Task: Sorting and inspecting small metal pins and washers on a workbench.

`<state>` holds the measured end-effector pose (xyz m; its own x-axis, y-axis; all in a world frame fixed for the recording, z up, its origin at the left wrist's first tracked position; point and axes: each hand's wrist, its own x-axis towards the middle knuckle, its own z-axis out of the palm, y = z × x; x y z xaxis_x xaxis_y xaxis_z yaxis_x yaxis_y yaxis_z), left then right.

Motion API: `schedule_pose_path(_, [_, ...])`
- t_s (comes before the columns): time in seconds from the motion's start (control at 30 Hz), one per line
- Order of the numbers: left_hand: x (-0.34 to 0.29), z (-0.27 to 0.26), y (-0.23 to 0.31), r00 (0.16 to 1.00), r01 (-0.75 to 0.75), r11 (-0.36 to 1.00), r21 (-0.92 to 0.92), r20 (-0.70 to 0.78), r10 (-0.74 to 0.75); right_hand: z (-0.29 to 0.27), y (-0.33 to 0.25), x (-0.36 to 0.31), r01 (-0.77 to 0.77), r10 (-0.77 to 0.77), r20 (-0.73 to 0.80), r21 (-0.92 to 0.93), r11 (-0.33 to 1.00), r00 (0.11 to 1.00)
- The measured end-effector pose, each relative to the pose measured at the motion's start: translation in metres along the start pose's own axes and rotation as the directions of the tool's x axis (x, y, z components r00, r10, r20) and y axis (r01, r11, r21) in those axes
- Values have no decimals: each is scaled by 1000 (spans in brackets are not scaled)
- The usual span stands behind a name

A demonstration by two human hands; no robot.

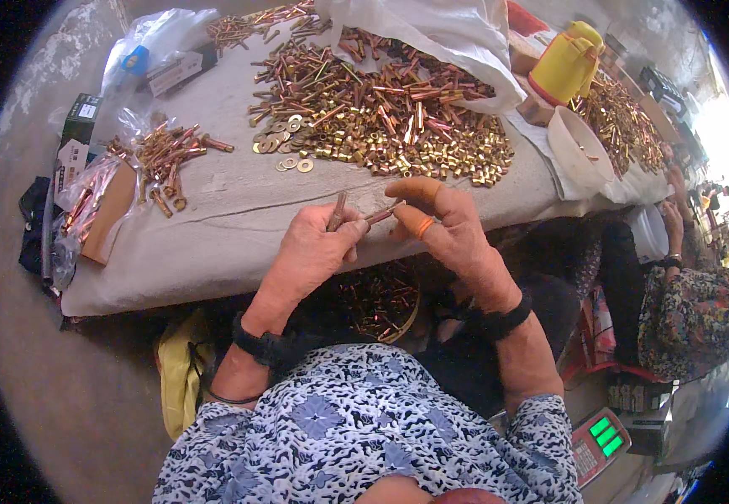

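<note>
My left hand [318, 239] is closed around a copper-coloured bolt [380, 215] that points right, toward my other hand. A second bolt [338, 212] sticks up out of the same grip. My right hand [457, 231], with orange covers on its finger and thumb, pinches at the far end of the first bolt; any small part between these fingertips is too small to make out. Just beyond the hands lie a heap of brass-coloured sleeves [440, 155], a big pile of bolts [322, 80] and several flat washers [276, 141].
Assembled bolts [171, 160] and a wooden block [110, 214] lie on the cloth-covered table [205, 252] at left. A white bowl [579, 155] and yellow jug [566, 63] stand at right. A basket [402, 323] of bolts is below the edge. Another person [692, 319] sits at right.
</note>
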<state>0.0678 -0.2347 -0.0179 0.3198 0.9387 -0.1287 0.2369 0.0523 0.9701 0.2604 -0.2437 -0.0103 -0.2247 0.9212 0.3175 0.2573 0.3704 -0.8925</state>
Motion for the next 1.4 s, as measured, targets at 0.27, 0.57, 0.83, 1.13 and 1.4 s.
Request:
schedule_pose_path(0.27, [-7,1,11,997,-37,994,103,-67,44,-3,-6,3,-113,116,58,-51,992,992])
schedule_pose_path(0.57, [-5,-4,12,1000,20,996,82,-20,-18,5,15,0,59,-54,-54,91,994,997])
schedule_pose_path(0.83, [-2,-2,3,998,-36,999,40,61,34,9,-1,1,-23,38,-78,180,983,996])
schedule_pose_path(1.13, [-6,-5,8,992,76,991,-108,109,-64,4,0,-4,-4,6,-19,102,995,1000])
schedule_pose_path(1.4, [-9,-10,12,980,158,966,-205,155,-127,-1,-2,-3,-91,85,34,245,965,996])
